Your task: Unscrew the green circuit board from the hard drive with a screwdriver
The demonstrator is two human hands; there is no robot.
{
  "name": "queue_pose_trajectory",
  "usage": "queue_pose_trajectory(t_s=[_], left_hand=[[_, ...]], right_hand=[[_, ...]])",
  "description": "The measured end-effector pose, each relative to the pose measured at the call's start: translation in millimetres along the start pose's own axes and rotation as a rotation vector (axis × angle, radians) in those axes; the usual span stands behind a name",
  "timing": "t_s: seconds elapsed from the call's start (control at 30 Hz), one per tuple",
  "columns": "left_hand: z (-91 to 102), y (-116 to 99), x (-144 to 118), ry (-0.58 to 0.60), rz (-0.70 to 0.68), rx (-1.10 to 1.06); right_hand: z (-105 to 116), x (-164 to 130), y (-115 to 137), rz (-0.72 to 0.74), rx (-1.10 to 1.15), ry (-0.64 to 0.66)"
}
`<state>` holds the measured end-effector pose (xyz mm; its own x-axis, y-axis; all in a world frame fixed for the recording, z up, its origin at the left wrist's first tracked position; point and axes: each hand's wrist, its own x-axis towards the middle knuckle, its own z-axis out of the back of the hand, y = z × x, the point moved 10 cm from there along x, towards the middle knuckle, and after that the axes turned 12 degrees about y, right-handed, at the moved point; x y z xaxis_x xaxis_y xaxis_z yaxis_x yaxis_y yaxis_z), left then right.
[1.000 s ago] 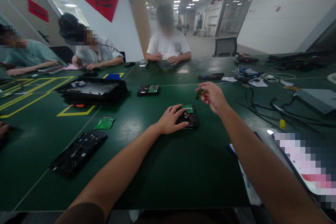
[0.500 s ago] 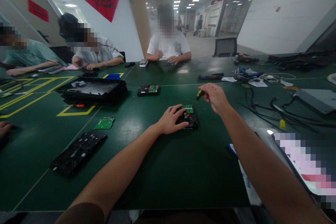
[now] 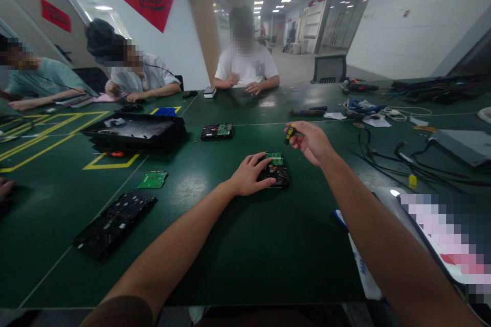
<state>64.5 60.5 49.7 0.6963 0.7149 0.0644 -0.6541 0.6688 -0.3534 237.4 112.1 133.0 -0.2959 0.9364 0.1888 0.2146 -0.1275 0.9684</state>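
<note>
A black hard drive (image 3: 281,179) with a green circuit board (image 3: 275,158) at its far end lies on the table in front of me. My left hand (image 3: 251,174) holds it down from the left, with its fingers and thumb spread across the top. In my right hand (image 3: 309,142) is a small yellow and black screwdriver (image 3: 290,134), pinched by the handle. It stands nearly upright, its thin shaft pointing down at the drive's far right corner. Whether the tip sits in a screw is too small to tell.
Left of me lie a loose green circuit board (image 3: 153,180) and another black drive (image 3: 115,222). Farther off are a third drive (image 3: 217,131) and a black tray (image 3: 134,133). Cables (image 3: 406,163) and a grey metal box (image 3: 462,145) lie right. Several people sit around the table.
The screwdriver has gone from a slant to nearly upright as my right fingers turned and shifted slightly left. My left hand and the hard drive have stayed in place.
</note>
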Motion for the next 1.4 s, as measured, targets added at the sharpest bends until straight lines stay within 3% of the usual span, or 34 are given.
queue_pose_trajectory(t_s=[0.37,0.67,0.83,1.07,1.4], left_hand=[[-0.3,0.1,0.9,-0.005,-0.012,-0.003],[-0.3,-1.4,0.6,0.002,-0.010,0.014],[0.9,-1.2,0.2,-0.003,-0.005,0.000],[0.5,-0.5,0.2,0.006,-0.005,-0.008],[0.0,-0.6,1.1,-0.004,-0.011,-0.007]], right_hand=[[22.2,-3.0,4.6,0.045,-0.163,-0.208],[2.0,-0.7,0.1,-0.001,-0.060,-0.051],[2.8,-2.0,3.6,0.038,-0.040,-0.050],[16.8,-4.3,9.7,0.061,-0.220,-0.190],[-4.2,-3.3,3.7,-0.009,-0.105,-0.040]])
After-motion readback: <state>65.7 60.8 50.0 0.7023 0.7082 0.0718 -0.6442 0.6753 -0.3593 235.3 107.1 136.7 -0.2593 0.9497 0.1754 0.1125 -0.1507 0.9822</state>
